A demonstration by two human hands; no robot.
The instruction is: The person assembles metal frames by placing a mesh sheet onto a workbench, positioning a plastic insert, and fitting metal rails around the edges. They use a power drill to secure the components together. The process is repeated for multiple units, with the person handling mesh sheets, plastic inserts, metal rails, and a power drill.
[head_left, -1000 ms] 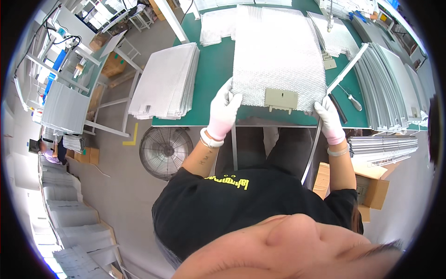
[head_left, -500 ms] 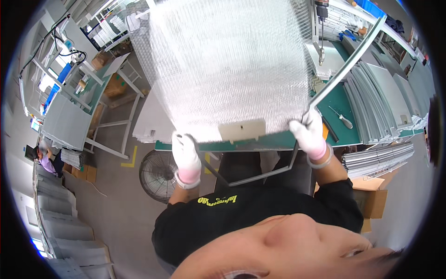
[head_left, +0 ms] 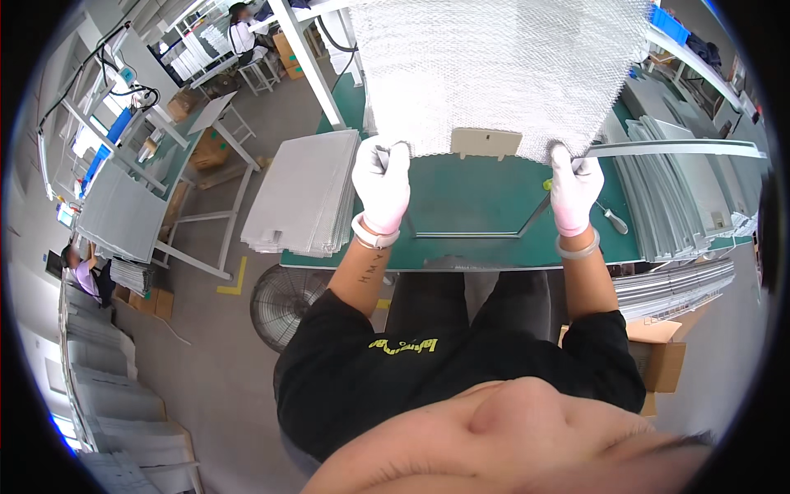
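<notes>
A silvery honeycomb mesh panel (head_left: pixel 494 66) is raised in front of me over the green tabletop (head_left: pixel 461 198). My left hand (head_left: pixel 383 185), in a white glove, pinches its near left corner with the thumb on top. The near right corner is gripped by my right hand (head_left: pixel 574 189), gloved too. Between the hands, a small beige plate (head_left: pixel 487 143) sits at the panel's near edge. Below it shows a thin grey metal frame (head_left: pixel 467 235). A pale metal bar (head_left: pixel 675 149) runs right from beside my right hand; whether that hand also holds it is unclear.
Flat light-grey panels (head_left: pixel 300 193) are stacked at the table's left. On the right lie a screwdriver (head_left: pixel 615 221) and a stack of grey panels (head_left: pixel 658 198). A floor fan (head_left: pixel 284 305) and a cardboard box (head_left: pixel 665 366) stand below table height. Another person (head_left: pixel 243 33) sits far off.
The mesh panel has shifted right and away from me, with both hands following. The metal frame has left my left hand and now appears lower, over the tabletop. The hanging power driver is now hidden.
</notes>
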